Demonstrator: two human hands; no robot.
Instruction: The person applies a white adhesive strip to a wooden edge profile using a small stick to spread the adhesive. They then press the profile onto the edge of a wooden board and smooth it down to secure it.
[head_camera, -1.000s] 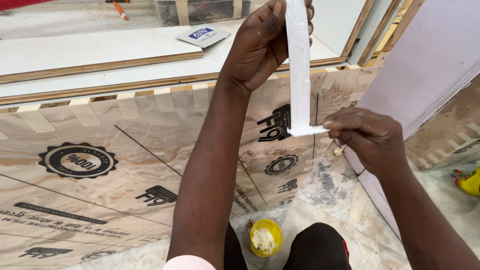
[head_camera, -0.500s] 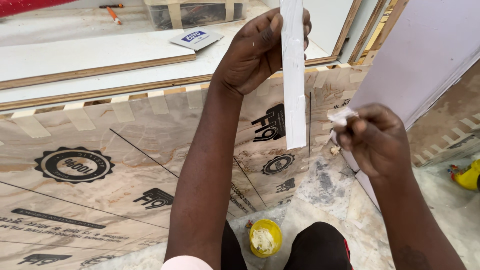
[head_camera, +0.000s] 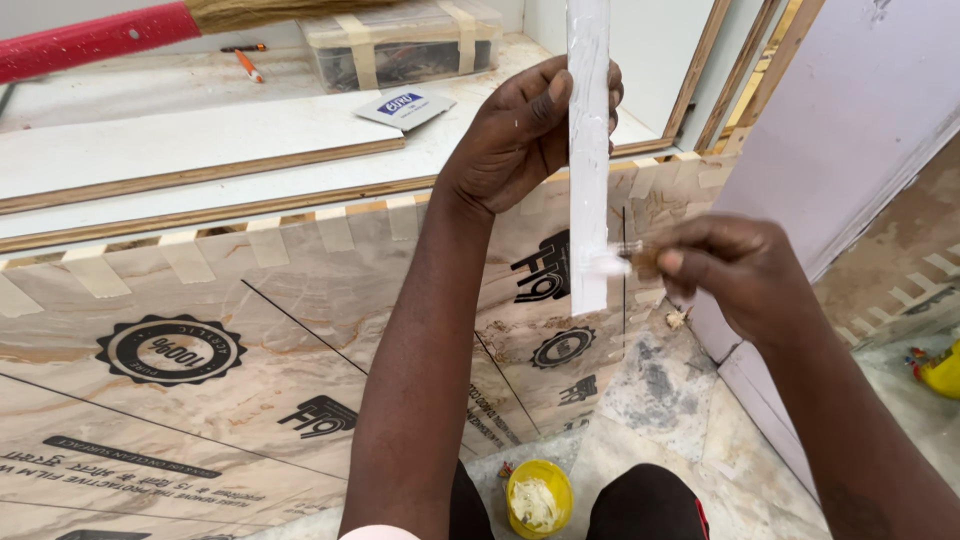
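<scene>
Upright at centre, a white strip is pinched near its top by the left hand, while the right hand, fingers closed on a small brush, touches its lower edge, above a yellow tub on the near floor.

I see a matt white strip, smeared and streaky, at 12 o'clock; a glossy marble-print film sheet at 9; a yellow plastic tub of creamy paste at 6.
</scene>
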